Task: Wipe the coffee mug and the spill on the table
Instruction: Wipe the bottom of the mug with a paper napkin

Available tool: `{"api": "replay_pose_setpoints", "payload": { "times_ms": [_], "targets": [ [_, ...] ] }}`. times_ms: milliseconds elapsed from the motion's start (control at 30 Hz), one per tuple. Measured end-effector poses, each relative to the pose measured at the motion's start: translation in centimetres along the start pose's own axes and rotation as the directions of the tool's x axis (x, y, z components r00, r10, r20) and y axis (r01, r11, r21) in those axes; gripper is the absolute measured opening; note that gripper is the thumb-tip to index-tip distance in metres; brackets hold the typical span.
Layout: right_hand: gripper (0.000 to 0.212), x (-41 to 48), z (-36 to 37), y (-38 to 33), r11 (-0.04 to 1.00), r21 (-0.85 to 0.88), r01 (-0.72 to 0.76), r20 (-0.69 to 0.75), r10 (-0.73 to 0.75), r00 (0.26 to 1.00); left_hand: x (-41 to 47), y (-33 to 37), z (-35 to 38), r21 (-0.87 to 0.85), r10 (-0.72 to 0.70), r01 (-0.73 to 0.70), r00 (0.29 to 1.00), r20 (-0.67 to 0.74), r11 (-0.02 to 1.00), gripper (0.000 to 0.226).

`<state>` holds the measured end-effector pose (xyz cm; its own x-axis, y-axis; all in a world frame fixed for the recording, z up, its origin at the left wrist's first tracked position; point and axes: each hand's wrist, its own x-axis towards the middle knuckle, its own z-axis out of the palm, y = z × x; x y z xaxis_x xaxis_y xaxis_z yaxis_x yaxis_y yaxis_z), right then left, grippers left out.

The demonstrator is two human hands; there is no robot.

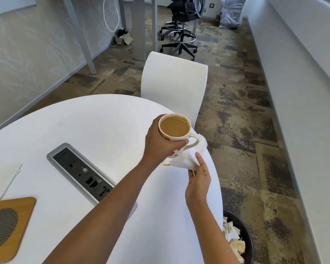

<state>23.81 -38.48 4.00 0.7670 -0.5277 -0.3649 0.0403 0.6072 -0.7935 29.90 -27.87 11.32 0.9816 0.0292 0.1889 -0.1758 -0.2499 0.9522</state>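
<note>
Fingers of the left hand [158, 143] were curled round the mug [174, 139], thumb on its near side, while the right hand [198, 178] pinched a tissue [185, 161] against the mug's lower wall below the handle. The mug sat close to the table's [84, 121] right edge; whether its base touched the top could not be told. Coffee [174, 127] stood nearly to the rim, so any tilt or a hard rub from the tissue would likely slop more over the side, and a slip of the one-handed grip could send it off the edge toward the bin [246, 231] below. Room looked better inward: bare tabletop lay to the left, short of the socket panel [84, 174], which liquid should not reach. A chair [173, 82] stood just beyond the mug.
</note>
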Motion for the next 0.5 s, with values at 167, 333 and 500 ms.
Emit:
{"api": "replay_pose_setpoints", "payload": {
  "times_ms": [167, 333, 500],
  "targets": [
    [0.026, -3.3, 1.6, 0.2, 0.995, 0.023, 0.095, 0.138, -0.097, 0.986, -0.2, 2.1, -0.1, 0.015, 0.046, -0.046, 0.999, -0.012, 0.999, 0.078],
    [0.029, -3.8, 2.6, -1.1, 0.982, 0.138, 0.128, 0.076, -0.139, 0.987, -0.6, 3.4, -0.4, 0.049, 0.096, -0.095, 0.995, -0.013, 0.994, 0.077],
    [0.021, -3.5, 3.0, -1.8, 0.985, 0.154, 0.073, 0.135, -0.094, 0.986, -1.0, 4.4, -0.8, 0.066, 0.149, -0.149, 0.989, -0.003, 0.987, 0.08]
  ]
}}
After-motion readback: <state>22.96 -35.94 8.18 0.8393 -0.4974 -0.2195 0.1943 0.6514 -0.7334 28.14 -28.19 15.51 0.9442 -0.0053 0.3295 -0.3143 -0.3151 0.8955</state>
